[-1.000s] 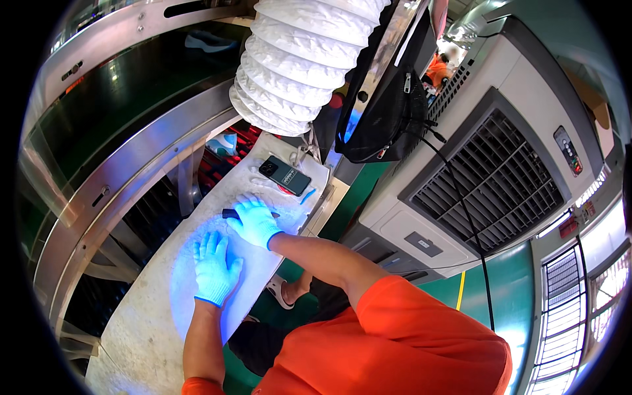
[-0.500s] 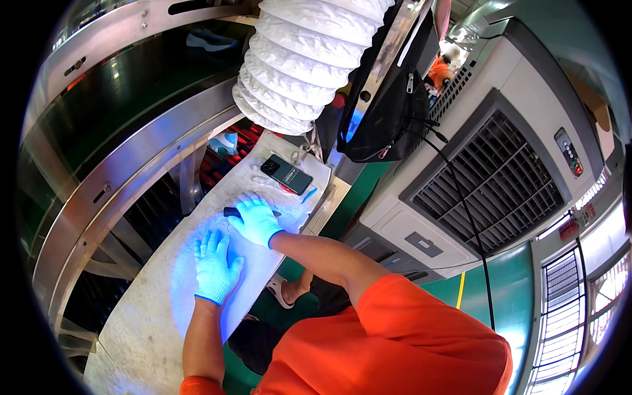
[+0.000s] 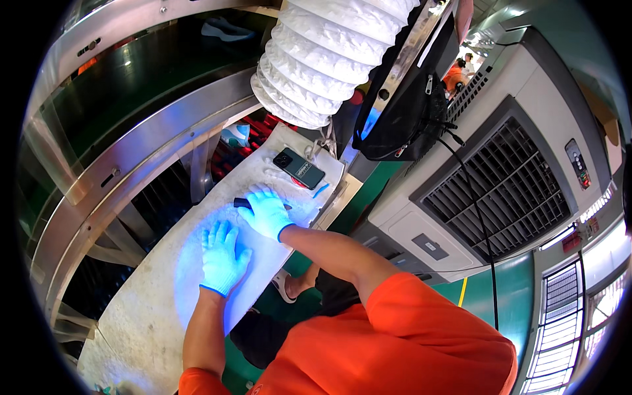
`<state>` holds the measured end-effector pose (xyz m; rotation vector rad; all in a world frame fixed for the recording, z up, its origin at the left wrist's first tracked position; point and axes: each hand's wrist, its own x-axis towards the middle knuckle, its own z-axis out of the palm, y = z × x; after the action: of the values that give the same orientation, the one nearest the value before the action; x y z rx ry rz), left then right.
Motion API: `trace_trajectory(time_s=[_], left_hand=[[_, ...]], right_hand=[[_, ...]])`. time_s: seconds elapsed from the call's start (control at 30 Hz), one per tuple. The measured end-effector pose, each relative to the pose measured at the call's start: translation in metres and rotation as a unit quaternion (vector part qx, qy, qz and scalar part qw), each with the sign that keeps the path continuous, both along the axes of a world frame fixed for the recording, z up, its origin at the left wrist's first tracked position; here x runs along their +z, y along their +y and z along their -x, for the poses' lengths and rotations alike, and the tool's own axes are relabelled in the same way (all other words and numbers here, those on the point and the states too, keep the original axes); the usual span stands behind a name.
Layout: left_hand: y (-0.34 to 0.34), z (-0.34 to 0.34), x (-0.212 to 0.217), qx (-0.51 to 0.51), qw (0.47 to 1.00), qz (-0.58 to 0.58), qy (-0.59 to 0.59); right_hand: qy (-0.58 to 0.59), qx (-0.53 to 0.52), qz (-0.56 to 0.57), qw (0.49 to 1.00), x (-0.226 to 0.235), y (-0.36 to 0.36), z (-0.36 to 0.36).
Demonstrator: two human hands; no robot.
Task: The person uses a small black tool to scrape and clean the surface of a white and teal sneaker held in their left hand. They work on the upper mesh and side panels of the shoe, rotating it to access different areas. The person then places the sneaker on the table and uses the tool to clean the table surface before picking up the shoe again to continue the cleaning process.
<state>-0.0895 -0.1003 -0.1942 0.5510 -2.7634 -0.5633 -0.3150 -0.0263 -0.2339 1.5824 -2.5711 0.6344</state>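
My left hand (image 3: 224, 260), in a white knit glove glowing blue under the light, lies flat on the pale worktop (image 3: 151, 296) with its fingers apart and nothing in it. Farther off and to the right, my right hand (image 3: 268, 216), gloved alike, rests palm down with fingers stretched across a black-handled tool (image 3: 241, 203). The handle shows left of the thumb and a thin dark end comes out beyond the fingers; the middle is hidden under the hand. Past that hand lies a dark phone (image 3: 299, 168), with a small blue strip (image 3: 320, 190) beside it.
A white ribbed duct (image 3: 329, 62) hangs over the worktop's far end. Along the left runs a conveyor with a metal frame (image 3: 158, 138), a shoe (image 3: 226, 29) on its belt. A black bag (image 3: 405, 122) and a large air cooler (image 3: 487, 171) stand at the right.
The view has shifted slightly, so the scene sits a little farther right. Both hands keep their places on the worktop, and the black-handled tool stays under my right hand.
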Motion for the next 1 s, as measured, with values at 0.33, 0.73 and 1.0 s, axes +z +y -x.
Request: trace_trajectory(time_s=[0.33, 0.73, 1.0], left_hand=[[-0.001, 0.000, -0.006, 0.003, 1.000, 0.011, 0.005], [0.000, 0.000, -0.003, 0.003, 1.000, 0.007, -0.004], [0.000, -0.001, -0.003, -0.003, 1.000, -0.006, 0.005]], right_hand=[[0.011, 0.003, 0.007, 1.000, -0.002, 0.001, 0.000], [0.003, -0.002, 0.003, 1.000, 0.000, 0.001, -0.001], [0.030, 0.003, 0.014, 0.999, -0.004, 0.001, 0.002]])
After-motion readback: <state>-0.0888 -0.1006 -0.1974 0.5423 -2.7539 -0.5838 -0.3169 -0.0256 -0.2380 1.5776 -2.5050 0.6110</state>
